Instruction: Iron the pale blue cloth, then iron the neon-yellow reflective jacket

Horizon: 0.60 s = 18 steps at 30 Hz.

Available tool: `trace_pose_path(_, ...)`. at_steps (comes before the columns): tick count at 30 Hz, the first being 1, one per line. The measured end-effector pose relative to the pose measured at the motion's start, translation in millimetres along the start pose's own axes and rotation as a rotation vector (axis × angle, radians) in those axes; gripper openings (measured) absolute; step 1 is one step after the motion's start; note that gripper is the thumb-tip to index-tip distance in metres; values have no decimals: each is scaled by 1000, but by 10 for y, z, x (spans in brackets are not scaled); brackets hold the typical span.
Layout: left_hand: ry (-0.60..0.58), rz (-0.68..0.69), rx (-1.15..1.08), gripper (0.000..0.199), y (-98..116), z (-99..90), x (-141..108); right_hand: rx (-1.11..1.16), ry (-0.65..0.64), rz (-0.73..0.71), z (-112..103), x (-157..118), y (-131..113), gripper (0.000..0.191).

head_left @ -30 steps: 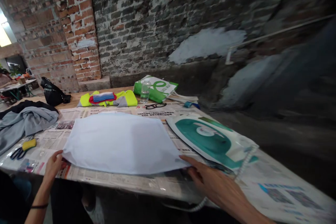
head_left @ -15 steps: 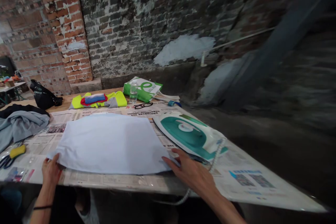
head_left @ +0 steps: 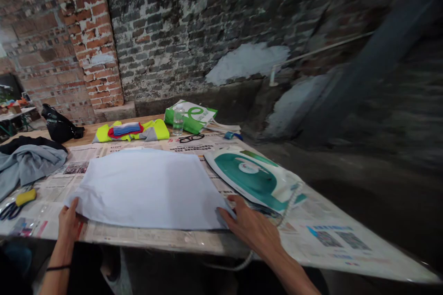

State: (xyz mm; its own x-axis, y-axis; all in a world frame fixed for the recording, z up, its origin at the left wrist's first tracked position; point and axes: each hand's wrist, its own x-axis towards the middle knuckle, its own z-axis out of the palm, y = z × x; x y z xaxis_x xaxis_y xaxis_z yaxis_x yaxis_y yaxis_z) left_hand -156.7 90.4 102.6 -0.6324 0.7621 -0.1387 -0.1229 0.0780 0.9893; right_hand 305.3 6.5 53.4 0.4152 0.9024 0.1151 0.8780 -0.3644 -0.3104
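A pale, folded piece of cloth [head_left: 148, 189] lies spread on the newspaper-covered table in front of me. My left hand [head_left: 69, 221] pinches its near left corner between thumb and fingers. At the near right corner, my right hand [head_left: 251, 226] grips the cloth's edge with the thumb and forefinger. Just beyond my right hand, a white and teal clothes iron [head_left: 247, 175] rests on its soleplate, pointing away to the left. Its pale cord [head_left: 289, 205] runs down past my right wrist and hangs under the table edge.
Scissors [head_left: 14, 207] with a yellow piece and grey clothing [head_left: 31, 163] lie left. Behind the cloth are a hi-vis garment [head_left: 157, 130], a clear bottle [head_left: 178, 122], glasses [head_left: 192, 138] and a green-white bag [head_left: 194, 124]. A black bag [head_left: 58, 124] sits far left; a brick wall stands behind.
The whole view has shifted slightly, so the things on the table appear a little further right. Both hands keep their hold on the cloth's near corners.
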Motion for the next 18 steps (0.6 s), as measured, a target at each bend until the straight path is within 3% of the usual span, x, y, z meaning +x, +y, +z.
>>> trace_pose_path(4,8,54,124,7,23,-30,-29,11,-21,1,4,9,8,45)
trace_pose_path(7,35,161,243,26,60,-105,-67,33,-8,4,27,13,34,43)
trace_pose_path(9,74,305,341,49,74,-114,-138,82,22,13,25,25,36,41)
trace_pose_path(11,14,530,481,64,56,-14,-294,184,75,26,-8,47,-9,40)
trace_pose_path(13,-254,752,632,70,7,233,-567,328,142,39,-73,82,-128,40)
trace_pose_path(14,-474,806,680,75,-17,411,-745,408,174,33,-115,105,-219,40)
trace_pose_path(16,-879,866,762,95,-29,844,-1146,566,230,-11,-219,165,-450,42)
trace_pose_path(18,-1087,834,846,106,39,1315,-1522,705,265,-88,-350,242,-707,41)
